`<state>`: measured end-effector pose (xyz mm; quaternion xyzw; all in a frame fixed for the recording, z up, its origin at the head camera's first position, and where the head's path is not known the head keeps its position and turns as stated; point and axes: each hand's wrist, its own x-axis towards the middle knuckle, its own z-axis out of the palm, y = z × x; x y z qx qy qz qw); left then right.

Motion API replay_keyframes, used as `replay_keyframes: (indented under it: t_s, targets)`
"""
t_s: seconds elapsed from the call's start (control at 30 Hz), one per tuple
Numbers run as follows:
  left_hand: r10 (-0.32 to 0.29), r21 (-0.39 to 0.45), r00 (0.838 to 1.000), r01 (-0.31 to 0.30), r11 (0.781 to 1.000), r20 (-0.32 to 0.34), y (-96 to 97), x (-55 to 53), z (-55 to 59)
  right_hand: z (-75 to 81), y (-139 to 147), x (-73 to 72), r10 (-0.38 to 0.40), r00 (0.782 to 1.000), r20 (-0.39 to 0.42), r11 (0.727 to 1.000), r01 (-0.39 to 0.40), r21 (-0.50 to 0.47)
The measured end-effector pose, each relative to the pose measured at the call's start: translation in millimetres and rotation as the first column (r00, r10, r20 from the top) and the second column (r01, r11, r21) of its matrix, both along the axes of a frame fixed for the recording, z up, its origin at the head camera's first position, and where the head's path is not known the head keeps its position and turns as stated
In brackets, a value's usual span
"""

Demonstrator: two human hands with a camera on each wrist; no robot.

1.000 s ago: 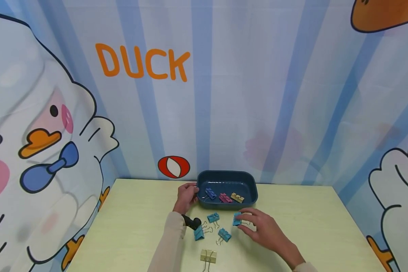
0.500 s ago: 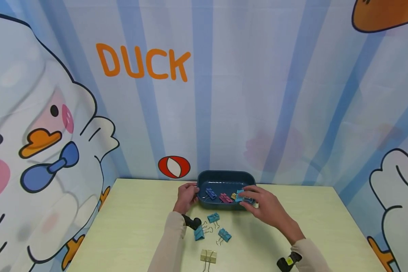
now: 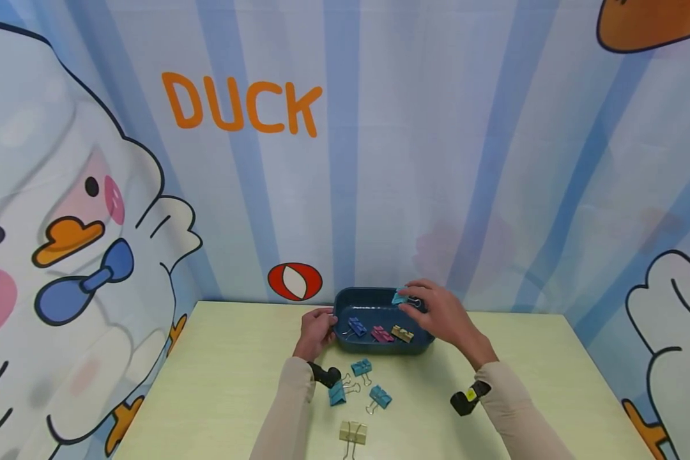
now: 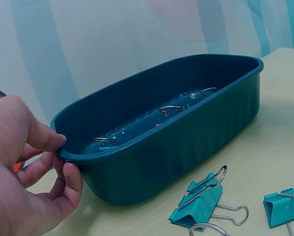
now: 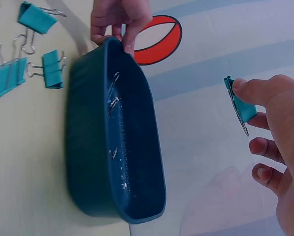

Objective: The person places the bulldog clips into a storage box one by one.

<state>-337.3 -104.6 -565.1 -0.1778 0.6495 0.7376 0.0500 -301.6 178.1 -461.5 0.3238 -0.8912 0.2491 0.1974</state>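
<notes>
1. Left hand point(image 3: 316, 332): the fingers and thumb pinch the rim of the tray point(image 3: 379, 349) at its left end. The tray sits on the worktop point(image 3: 236, 383).

2. Worktop, in front of the tray: four clips remain outside. From left to right, these are a first teal clip point(image 3: 337, 394), a yellow clip point(image 3: 352, 432), a second teal clip point(image 3: 361, 367) and a third teal clip point(image 3: 381, 397). Neither hand touches them.

3. Tray interior: three clips lie inside, near the front wall. From left to right, these are a blue clip point(image 3: 357, 327), a pink clip point(image 3: 382, 335) and a second yellow clip point(image 3: 402, 333). Judged by position, this portion is done: three of eight visible clips.

4. Right hand point(image 3: 444, 313): the fingers are clamped on a fourth teal clip point(image 3: 398, 298). The head view shows this clip against the tray's far right corner; the right wrist view shows it apart from the tray. Its placement is not yet complete.
</notes>
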Motion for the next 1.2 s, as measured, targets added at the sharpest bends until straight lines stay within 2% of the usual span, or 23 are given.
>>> replay_keyframes:
  t_s: [0.23, 0.5, 0.97, 1.2]
  targets:
    - [-0.005, -0.003, 1.000, 0.005, 1.000, 0.011, -0.2, -0.5, -0.4, 1.8, -8.7, -17.7, -0.016, 1.000, 0.018, 1.000, 0.016, -0.001]
    - [0.002, -0.001, 1.000, -0.002, 1.000, 0.009, 0.0, -2.1, -0.7, -10.6, -12.1, -27.3, -0.050, 0.994, 0.100, 0.998, 0.053, -0.020]
    - [0.011, -0.009, 1.000, -0.011, 1.000, -0.010, 1.2, -3.8, -5.0, -24.2, -8.4, -30.2, -0.077, 0.988, 0.134, 0.996, 0.081, -0.025]
    - [0.014, -0.006, 1.000, -0.014, 1.000, -0.006, 0.9, -2.4, -3.5, -28.1, -8.1, -25.2, -0.083, 0.983, 0.166, 0.996, 0.088, -0.023]
